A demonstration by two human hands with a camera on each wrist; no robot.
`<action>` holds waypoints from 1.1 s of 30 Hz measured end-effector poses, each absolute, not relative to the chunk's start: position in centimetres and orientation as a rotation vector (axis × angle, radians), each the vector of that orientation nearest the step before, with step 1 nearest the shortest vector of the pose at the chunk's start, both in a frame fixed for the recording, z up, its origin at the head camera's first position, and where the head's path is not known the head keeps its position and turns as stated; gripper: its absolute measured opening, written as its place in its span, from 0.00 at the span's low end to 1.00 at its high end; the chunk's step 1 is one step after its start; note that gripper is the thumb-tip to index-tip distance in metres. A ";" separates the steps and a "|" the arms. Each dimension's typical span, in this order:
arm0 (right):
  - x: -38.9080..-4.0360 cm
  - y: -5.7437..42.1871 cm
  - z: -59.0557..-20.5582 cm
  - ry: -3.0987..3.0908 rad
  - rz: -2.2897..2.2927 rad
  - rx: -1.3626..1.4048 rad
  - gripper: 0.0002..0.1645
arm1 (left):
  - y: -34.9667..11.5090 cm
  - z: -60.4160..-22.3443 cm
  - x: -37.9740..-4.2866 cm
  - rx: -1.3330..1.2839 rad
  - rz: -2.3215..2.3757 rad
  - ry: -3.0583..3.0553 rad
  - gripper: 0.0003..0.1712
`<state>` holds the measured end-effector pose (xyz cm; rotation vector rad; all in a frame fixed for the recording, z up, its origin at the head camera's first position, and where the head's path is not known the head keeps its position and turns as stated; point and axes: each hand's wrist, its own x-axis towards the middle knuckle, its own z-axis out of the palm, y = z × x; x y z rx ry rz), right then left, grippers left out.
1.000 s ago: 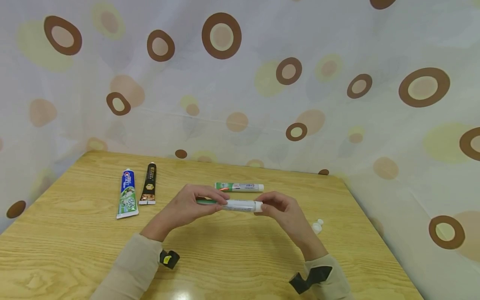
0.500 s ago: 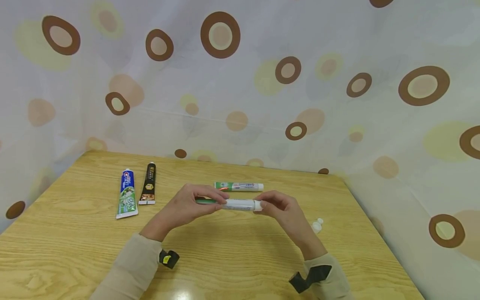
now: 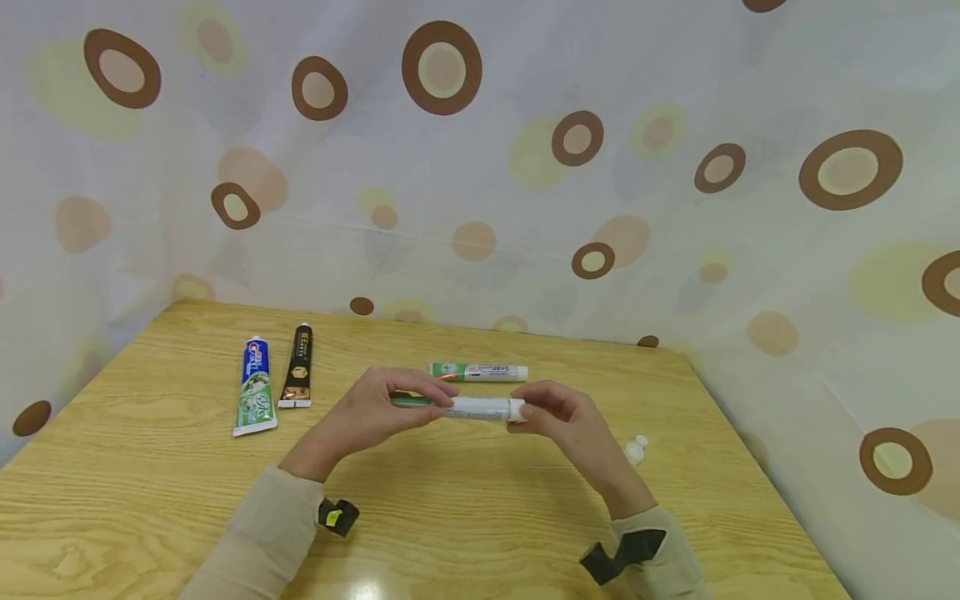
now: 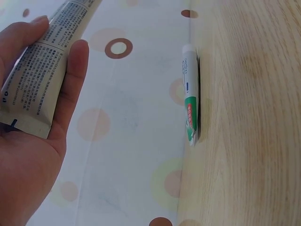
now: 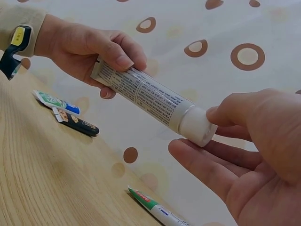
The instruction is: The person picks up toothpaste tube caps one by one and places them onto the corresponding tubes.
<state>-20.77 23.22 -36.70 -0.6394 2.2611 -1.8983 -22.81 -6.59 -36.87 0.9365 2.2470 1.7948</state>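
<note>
A white and green toothpaste tube [image 3: 480, 407] is held level above the table between both hands. My left hand [image 3: 378, 406] grips its flat crimped end, thumb on one side and fingers on the other. At the opposite end, my right hand [image 3: 558, 417] pinches the white cap [image 5: 197, 126] between thumb and fingers. Small dark print covers the tube side [image 5: 146, 96] that shows in the right wrist view. Behind the hands a second green and white toothpaste tube [image 3: 480, 372] lies on the table.
On the left of the wooden table [image 3: 450, 517] lie a blue and green toothpaste tube [image 3: 256, 387] and a black one [image 3: 298, 367]. Small white pieces [image 3: 636, 450] lie right of the right hand. A dotted curtain [image 3: 480, 167] stands behind the table.
</note>
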 end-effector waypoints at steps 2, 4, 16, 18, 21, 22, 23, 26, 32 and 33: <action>-20.8 23.2 -36.6 2.258 -1.900 -0.638 0.18 | -6.6 -36.9 -22.8 0.940 1.796 2.245 0.06; -20.7 23.2 -36.6 2.255 -1.901 -0.639 0.19 | -6.6 -36.8 -22.8 0.939 1.797 2.245 0.06; -20.6 23.3 -36.5 2.376 -1.833 -0.629 0.17 | -6.4 -36.8 -22.7 0.931 1.799 2.247 0.06; -20.6 23.3 -36.6 2.361 -1.832 -0.645 0.17 | -6.5 -36.8 -22.7 0.935 1.796 2.255 0.06; -20.6 23.3 -36.6 2.317 -1.854 -0.649 0.17 | -6.4 -36.8 -22.7 0.947 1.795 2.256 0.06; -20.6 23.3 -36.6 2.308 -1.860 -0.651 0.17 | -6.4 -36.8 -22.7 0.955 1.796 2.255 0.06; -20.6 23.3 -36.6 2.305 -1.862 -0.650 0.17 | -6.4 -36.8 -22.7 0.961 1.797 2.252 0.07; -20.6 23.3 -36.5 2.342 -1.840 -0.647 0.17 | -6.4 -36.8 -22.7 0.989 1.804 2.242 0.07; -20.5 23.2 -36.3 2.394 -1.813 -0.626 0.15 | -6.3 -36.9 -22.7 1.015 1.806 2.237 0.07; -20.5 23.2 -36.3 2.397 -1.810 -0.619 0.15 | -6.3 -36.9 -22.7 1.012 1.804 2.239 0.07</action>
